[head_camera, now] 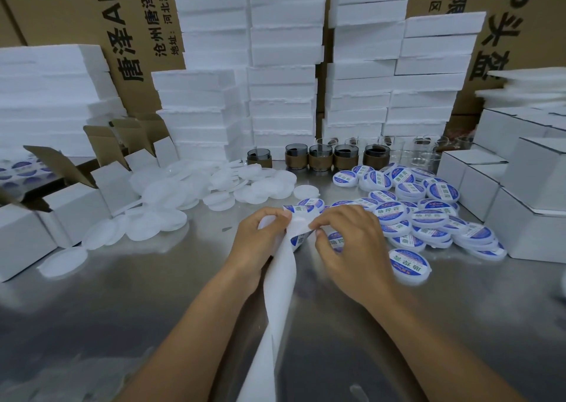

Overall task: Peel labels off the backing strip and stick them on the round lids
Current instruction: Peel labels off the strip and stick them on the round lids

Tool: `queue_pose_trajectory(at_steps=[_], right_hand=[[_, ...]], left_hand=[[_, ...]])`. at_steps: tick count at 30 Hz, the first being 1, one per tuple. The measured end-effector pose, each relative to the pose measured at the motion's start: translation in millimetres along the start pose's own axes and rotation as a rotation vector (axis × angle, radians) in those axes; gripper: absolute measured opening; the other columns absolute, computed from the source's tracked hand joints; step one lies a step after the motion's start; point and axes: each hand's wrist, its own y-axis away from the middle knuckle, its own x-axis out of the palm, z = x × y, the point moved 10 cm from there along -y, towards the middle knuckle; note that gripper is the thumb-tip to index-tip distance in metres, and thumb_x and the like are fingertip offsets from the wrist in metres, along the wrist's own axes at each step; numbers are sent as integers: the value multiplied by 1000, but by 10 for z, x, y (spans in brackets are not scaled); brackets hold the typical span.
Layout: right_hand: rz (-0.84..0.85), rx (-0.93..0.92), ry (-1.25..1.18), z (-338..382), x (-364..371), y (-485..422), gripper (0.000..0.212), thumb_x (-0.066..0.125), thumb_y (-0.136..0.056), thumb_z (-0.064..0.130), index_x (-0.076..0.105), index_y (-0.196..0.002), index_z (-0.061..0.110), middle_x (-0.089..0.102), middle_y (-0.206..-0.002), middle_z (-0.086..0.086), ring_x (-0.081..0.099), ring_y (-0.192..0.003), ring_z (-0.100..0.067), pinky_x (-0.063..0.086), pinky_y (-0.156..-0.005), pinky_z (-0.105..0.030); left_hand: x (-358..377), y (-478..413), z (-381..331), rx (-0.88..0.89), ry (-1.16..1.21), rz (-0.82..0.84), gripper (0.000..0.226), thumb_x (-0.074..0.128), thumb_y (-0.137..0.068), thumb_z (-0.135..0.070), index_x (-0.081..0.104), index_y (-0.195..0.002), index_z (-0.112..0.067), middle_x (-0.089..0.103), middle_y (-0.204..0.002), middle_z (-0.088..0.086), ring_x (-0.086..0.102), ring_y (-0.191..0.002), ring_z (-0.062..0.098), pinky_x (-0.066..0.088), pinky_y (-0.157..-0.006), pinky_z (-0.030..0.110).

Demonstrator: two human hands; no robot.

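Hands point(301, 233) pinching backing strip point(277, 294) edge

Both forearms are bare, left grip point(260, 242) and right grip point(349, 248) ungloved.

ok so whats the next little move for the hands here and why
Probably pull the label fully free with the right hand: its fingers pinch the label's edge, half lifted from the backing strip that the left hand grips. Then press it onto a blank lid.
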Motion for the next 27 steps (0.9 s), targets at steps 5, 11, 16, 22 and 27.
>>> queue_pose_trajectory(at_steps=[5, 11, 16, 22, 27], right_hand=[[-67, 158, -141, -135, -69, -7, 14, 57, -75, 6, 60, -74, 20, 55, -76, 22, 53, -82, -11, 36, -81, -29], [-219, 545, -527, -513, -138, 81, 27, 52, -85, 1, 53, -71, 24, 57, -72, 12, 51, -69, 7, 42, -63, -11], [-233, 709, -749, -644, -73, 116, 20, 53, -85, 1, 56, -74, 18, 59, -70, 11, 54, -68, -3, 41, -62, -8], [98, 785, -1164, -356, 283, 97, 25, 56, -86, 7, 63, -67, 21, 61, -66, -2, 51, -53, -8, 39, -55, -21], [239, 686, -1118, -122, 348, 104, 28, 59, -86, 13, 62, -60, 23, 52, -54, 2, 39, -43, -8, 30, -47, -19]], left_hand=[[-42, -27, 41, -25, 23, -24, 19, 65, -86, -20, 69, -67, -24, 67, -84, 9, 58, -72, 27, 52, -77, 48], [-74, -65, 2, 36, 91, -57, 9, 64, -88, -22, 66, -83, -15, 69, -68, -2, 63, -58, 8, 52, -54, 22], [-298, -93, -202, 189, 122, -250, 33, 52, -86, -52, 59, -89, -20, 70, -83, -4, 69, -67, 7, 55, -57, 23], [-29, -89, -169, 47, 396, -44, 62, 25, -90, -62, 62, -94, -12, 75, -84, 5, 71, -70, 18, 54, -54, 24], [218, -4, -103, -7, 347, 92, 69, 24, -85, -66, 66, -93, -11, 72, -96, 16, 68, -85, 27, 53, -81, 37]])
